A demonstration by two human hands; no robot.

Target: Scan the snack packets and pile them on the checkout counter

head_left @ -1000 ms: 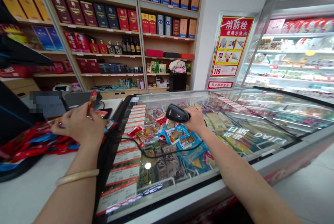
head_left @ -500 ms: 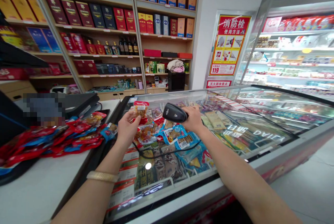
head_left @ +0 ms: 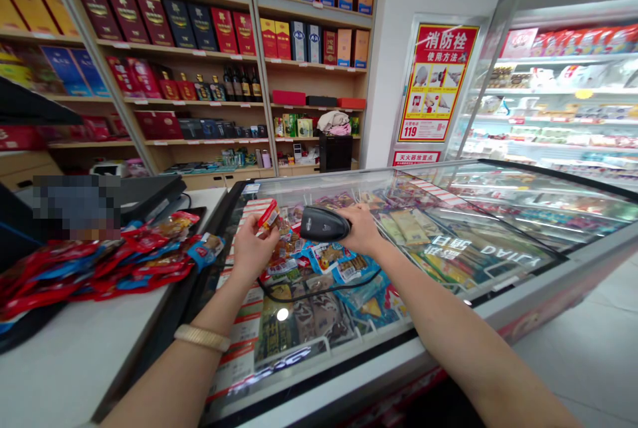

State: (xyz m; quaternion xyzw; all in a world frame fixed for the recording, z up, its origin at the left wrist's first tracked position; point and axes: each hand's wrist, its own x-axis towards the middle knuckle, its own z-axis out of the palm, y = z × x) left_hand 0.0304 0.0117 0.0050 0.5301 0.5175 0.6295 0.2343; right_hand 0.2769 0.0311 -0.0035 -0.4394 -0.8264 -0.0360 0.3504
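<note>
My left hand (head_left: pixel 254 246) pinches a small red snack packet (head_left: pixel 269 215) above the freezer's glass top, its surface tilted. A black handheld scanner (head_left: pixel 323 224) is gripped in my right hand (head_left: pixel 359 228), its head pointing left toward the packet. Beneath both hands, red and blue snack packets (head_left: pixel 327 255) lie on the glass. A black cable (head_left: pixel 309 296) curves across the glass below them. On the white counter at the left is a heap of red and blue packets (head_left: pixel 114 265), with one blue packet (head_left: pixel 205 250) at its right edge.
The glass-topped freezer (head_left: pixel 399 348) spans the middle and right. A white counter (head_left: pixel 100 341) adjoins it at left, bearing a dark device (head_left: pixel 144 197). Shelves of boxes and bottles (head_left: pixel 194 52) stand behind, and a lit refrigerated display (head_left: pixel 563 92) stands at right.
The packet in my left hand has turned and tilted, its red top now angled. The scanner in my right hand has moved slightly left and down, closer to it.
</note>
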